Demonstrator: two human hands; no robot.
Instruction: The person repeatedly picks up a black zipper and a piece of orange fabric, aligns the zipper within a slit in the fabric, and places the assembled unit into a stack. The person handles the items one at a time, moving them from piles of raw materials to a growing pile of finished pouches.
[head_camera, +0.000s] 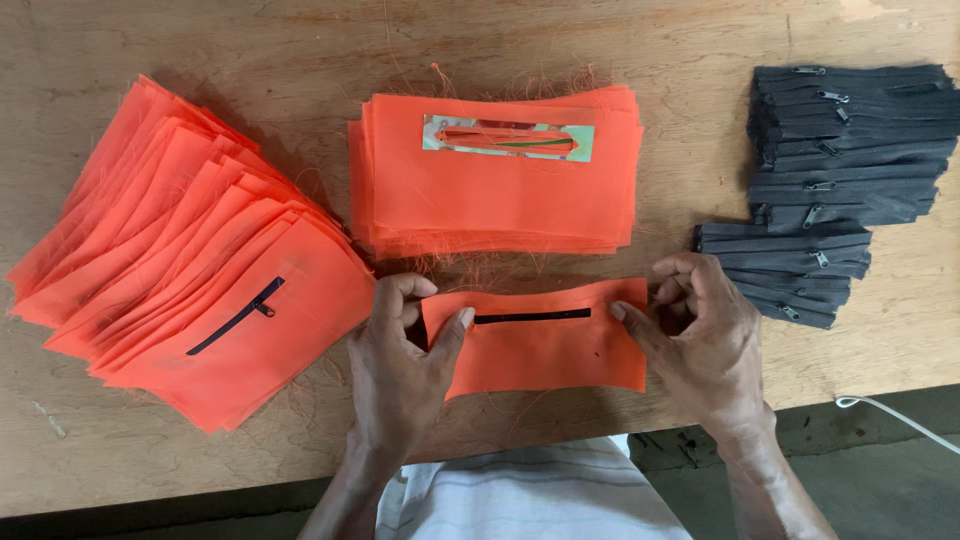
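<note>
Fingers of the left hand (397, 375) and right hand (700, 335) pinch the two ends of an orange fabric piece (545, 350) with a black zipper (532, 317), at lower centre on the wooden table (700, 40). Black zippers (840, 150) are piled at upper right, orange stacks (190, 260) at left.

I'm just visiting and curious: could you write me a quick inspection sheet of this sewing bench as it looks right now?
Surface: wooden table, worn, strewn with loose orange threads.
Job's things: orange fabric piece with a black zipper showing in its slot, held at both ends.
Clutter: fanned pile of zippered orange pieces at left; orange stack behind with a metal template on top; black zippers piled at right.
Hands: left hand pinches the piece's left end; right hand pinches its right end.
Cables: white cord below the table edge, right.
Surroundings: dark floor, striped garment at the bottom edge.
</note>
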